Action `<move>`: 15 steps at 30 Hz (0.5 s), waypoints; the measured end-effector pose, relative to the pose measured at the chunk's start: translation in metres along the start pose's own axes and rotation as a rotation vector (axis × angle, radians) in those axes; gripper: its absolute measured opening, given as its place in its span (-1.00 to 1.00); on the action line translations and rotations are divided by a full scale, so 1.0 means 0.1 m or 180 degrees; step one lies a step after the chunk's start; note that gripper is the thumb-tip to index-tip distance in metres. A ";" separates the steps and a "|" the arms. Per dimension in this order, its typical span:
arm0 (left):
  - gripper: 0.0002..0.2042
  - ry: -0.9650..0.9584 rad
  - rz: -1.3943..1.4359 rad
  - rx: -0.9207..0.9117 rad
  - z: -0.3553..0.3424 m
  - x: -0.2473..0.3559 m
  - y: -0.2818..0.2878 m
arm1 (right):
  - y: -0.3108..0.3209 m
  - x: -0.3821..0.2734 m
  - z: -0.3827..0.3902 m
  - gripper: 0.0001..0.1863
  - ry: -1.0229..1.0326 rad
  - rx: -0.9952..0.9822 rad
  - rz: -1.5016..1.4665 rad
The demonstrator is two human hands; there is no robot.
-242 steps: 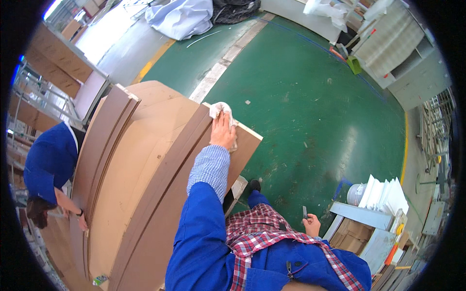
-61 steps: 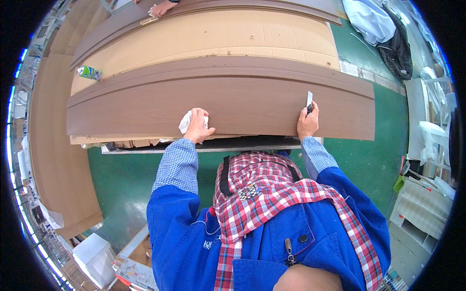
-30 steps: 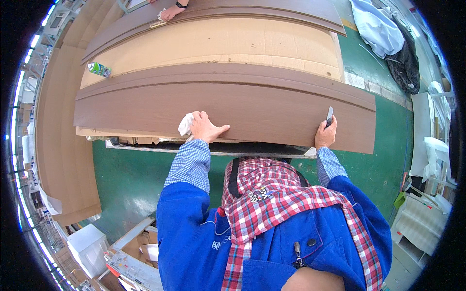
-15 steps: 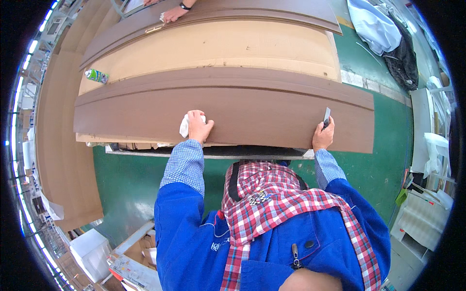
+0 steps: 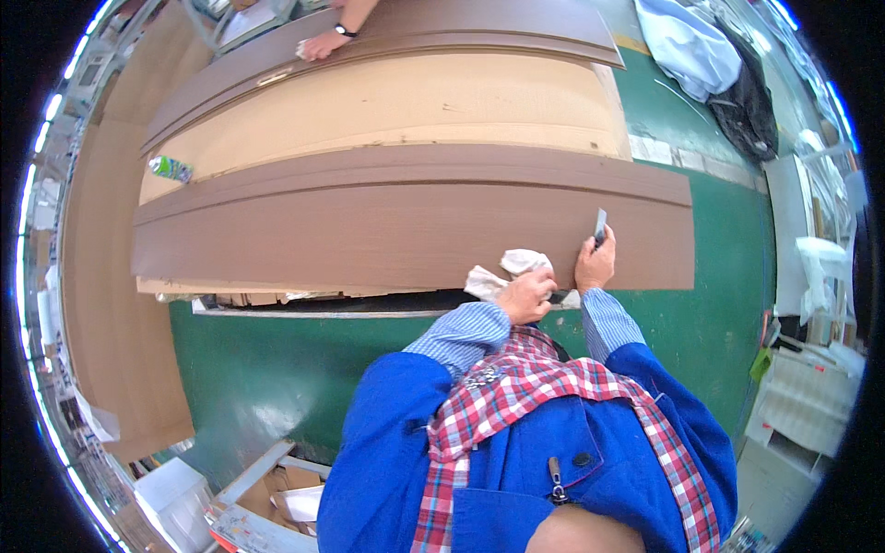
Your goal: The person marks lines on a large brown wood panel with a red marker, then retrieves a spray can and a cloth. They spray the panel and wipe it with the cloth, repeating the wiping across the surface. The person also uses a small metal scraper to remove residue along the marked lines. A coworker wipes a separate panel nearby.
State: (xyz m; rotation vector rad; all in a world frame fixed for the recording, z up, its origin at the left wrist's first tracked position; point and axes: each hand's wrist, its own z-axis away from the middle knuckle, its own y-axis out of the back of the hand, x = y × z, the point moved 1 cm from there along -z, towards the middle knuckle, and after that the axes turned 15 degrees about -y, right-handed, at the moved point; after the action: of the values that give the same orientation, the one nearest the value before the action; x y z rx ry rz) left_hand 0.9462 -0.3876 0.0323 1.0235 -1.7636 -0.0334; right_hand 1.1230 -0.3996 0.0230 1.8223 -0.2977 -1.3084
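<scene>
My left hand (image 5: 527, 295) grips a crumpled white cloth (image 5: 525, 262) at the near edge of a long brown panel (image 5: 387, 226). Loose folds of the cloth stick out on either side of the fingers. Just to its right, my right hand (image 5: 595, 264) is closed round the dark handle of a putty knife (image 5: 601, 228). The pale, flat blade points away from me over the panel's right part. A raised strip runs along the panel's far side.
Beyond lies cardboard (image 5: 406, 101), then a second brown panel (image 5: 442, 32), where another person's hand (image 5: 324, 44) holds a small white cloth. A green spray can (image 5: 171, 169) lies at the left. An open box (image 5: 277, 498) stands lower left on the green floor (image 5: 277, 369).
My left hand has moved right with the cloth, from mid-panel to the near edge beside my right hand. The cloth hangs more loosely. The other person's hand has shifted slightly.
</scene>
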 end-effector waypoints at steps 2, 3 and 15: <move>-0.80 -0.0191 -0.0885 0.0526 0.10 -0.12 0.12 | 0.03 -0.07 0.03 -0.55 0.0014 0.0022 -0.0009; -0.81 0.0030 -0.1234 0.0728 0.17 -0.26 0.29 | 0.02 -0.08 0.03 -0.55 0.0004 0.0006 -0.0004; -0.47 0.3424 -0.2922 0.1489 0.65 -0.69 2.27 | 0.03 0.01 0.03 -0.54 0.0035 -0.0076 -0.0040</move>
State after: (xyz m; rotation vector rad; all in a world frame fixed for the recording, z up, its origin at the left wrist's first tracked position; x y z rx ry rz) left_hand 0.7611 -0.2269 0.0569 1.6829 -0.2496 0.3118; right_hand 1.1220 -0.4033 0.0242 1.8134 -0.2638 -1.3049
